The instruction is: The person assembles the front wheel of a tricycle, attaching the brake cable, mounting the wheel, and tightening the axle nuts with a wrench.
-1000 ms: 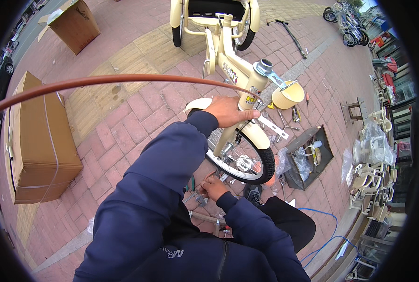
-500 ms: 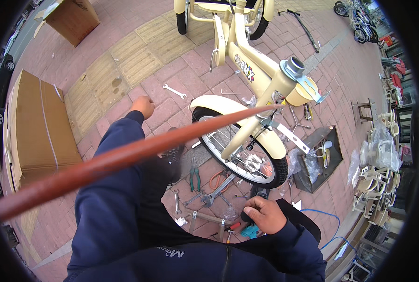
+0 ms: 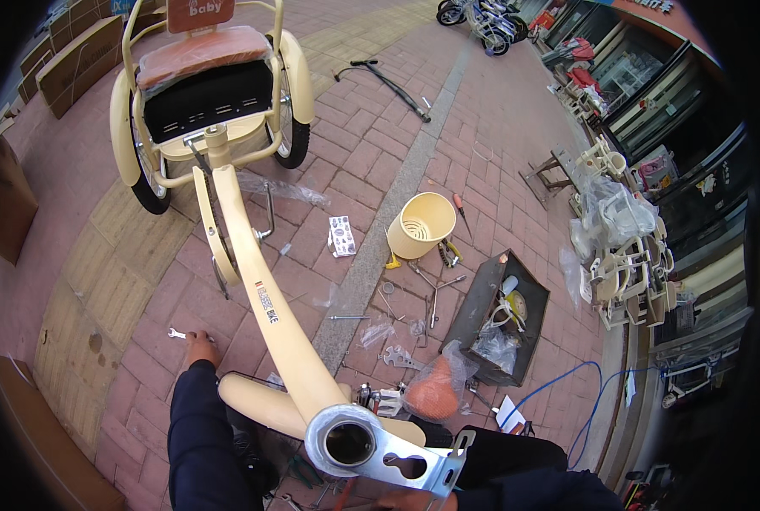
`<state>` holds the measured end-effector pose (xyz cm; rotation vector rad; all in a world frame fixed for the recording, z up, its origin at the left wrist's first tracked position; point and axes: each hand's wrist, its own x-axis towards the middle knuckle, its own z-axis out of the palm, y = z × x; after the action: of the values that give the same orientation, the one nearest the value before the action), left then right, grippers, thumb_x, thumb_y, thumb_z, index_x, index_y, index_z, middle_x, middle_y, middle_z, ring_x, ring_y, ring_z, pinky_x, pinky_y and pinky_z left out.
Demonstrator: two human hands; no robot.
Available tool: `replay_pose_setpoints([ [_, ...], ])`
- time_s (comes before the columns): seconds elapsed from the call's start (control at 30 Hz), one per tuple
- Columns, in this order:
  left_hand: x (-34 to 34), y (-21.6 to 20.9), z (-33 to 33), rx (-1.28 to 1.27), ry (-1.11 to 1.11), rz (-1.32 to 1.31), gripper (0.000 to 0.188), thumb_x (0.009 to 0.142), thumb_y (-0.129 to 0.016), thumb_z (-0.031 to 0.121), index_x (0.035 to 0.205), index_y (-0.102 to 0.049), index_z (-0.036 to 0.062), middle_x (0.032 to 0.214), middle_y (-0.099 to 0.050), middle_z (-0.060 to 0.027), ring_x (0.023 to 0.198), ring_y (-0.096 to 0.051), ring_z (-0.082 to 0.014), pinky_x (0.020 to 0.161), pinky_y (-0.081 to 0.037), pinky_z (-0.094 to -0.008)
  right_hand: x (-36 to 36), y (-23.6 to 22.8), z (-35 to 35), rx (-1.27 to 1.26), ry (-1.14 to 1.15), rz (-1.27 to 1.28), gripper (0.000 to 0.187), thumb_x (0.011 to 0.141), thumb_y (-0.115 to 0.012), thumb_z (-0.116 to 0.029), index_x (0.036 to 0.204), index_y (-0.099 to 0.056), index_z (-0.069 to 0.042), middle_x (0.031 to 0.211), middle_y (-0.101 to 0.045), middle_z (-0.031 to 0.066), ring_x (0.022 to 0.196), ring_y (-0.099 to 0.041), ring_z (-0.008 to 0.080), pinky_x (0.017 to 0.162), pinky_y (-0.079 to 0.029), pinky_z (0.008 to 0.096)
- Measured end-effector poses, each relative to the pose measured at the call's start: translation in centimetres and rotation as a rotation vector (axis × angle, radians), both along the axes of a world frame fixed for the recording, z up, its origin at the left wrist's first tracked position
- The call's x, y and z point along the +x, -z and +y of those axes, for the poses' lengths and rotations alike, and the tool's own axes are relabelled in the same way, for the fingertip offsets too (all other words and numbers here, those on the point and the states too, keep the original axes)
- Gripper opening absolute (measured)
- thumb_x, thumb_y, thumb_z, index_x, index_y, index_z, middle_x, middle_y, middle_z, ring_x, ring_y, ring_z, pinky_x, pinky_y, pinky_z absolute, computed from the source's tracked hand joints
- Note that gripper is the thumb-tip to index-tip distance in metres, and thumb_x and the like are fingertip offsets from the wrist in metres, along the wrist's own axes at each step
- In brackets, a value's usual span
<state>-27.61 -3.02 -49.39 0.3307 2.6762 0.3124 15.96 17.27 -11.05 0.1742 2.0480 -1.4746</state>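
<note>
My left hand (image 3: pixel 201 347) reaches down to the brick pavement, its fingers closed around the middle of a silver open-end wrench (image 3: pixel 174 334). One end of the wrench sticks out to the left. A cream tricycle frame (image 3: pixel 282 332) runs from the rear seat down toward me. At its near end, a silver bracket (image 3: pixel 388 444) sits around the open head tube. My right hand (image 3: pixel 415 501) is low at the bottom edge, partly behind that bracket; its fingers are mostly hidden. The cream front fender (image 3: pixel 260 404) lies below the frame, between my arms.
Right of the frame stand a cream bucket (image 3: pixel 427 230) and a dark metal toolbox (image 3: pixel 461 311). An orange-red saddle in plastic (image 3: pixel 433 390) and several tools lie nearby. A hand pump (image 3: pixel 397 89) lies farther off. Cartons (image 3: pixel 77 68) stand left, cream parts (image 3: pixel 627 281) right.
The view has swung, bringing the tricycle's rear seat into sight. My left hand has moved onto the wrench and closed on it. My right hand has dropped toward the bottom edge.
</note>
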Motion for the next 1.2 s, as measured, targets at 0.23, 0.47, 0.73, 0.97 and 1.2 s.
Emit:
replay_pose_setpoints([
  [0.23,2.8,3.0,-2.2,-0.064,-0.415,0.244,0.016,0.086,-0.059,0.010,0.092,-0.065,-0.0044,0.103,-0.063,-0.0243,0.092,-0.064,-0.0409,0.083,-0.052,-0.0446,0.7,1.9,1.1,-0.018,0.024,0.080,0.032,0.091,-0.061,-0.035,0.109,-0.065,-0.008,0.096,-0.066,0.0201,0.081,-0.064,0.0421,0.069,-0.050,0.0493],
  [0.47,4.5,1.1,-2.5,0.015,-0.648,0.109,0.022,0.080,-0.065,0.014,0.089,-0.068,-0.0057,0.096,-0.068,-0.0264,0.094,-0.066,-0.0435,0.083,-0.052,-0.0463,0.8,0.7,0.8,0.089,-0.089,0.041,0.033,0.091,-0.062,-0.035,0.110,-0.065,-0.009,0.096,-0.066,0.0199,0.079,-0.064,0.0418,0.068,-0.051,0.0486],
  [0.73,2.7,-10.6,-5.1,-0.168,0.466,-0.538,0.037,0.076,-0.077,0.036,0.089,-0.073,0.0022,0.089,-0.073,-0.0148,0.080,-0.071,-0.0275,0.071,-0.056,-0.0377,1.8,-0.8,0.0,0.143,-0.199,-0.033,0.041,0.097,-0.055,-0.040,0.117,-0.057,-0.004,0.110,-0.064,0.0214,0.096,-0.063,0.0419,0.081,-0.051,0.0488],
  [0.97,11.4,-34.1,-3.0,-0.631,0.538,-0.893,0.023,0.086,-0.070,0.015,0.097,-0.067,-0.0042,0.083,-0.072,-0.0114,0.074,-0.070,-0.0189,0.067,-0.055,-0.0333,3.1,0.2,-1.2,0.254,-0.196,0.187,0.033,0.093,-0.059,-0.033,0.108,-0.061,-0.003,0.095,-0.066,0.0234,0.090,-0.063,0.0439,0.077,-0.049,0.0507],
  [1.2,27.1,-44.9,1.1,0.170,0.689,-0.720,0.021,0.085,-0.067,0.015,0.100,-0.065,-0.0004,0.076,-0.069,-0.0077,0.067,-0.067,-0.0166,0.063,-0.053,-0.0348,1.2,0.4,-6.3,-0.605,0.749,-0.141,0.048,0.102,-0.045,-0.047,0.106,-0.060,-0.001,0.087,-0.063,0.0083,0.078,-0.064,0.0189,0.071,-0.053,0.0343],
])
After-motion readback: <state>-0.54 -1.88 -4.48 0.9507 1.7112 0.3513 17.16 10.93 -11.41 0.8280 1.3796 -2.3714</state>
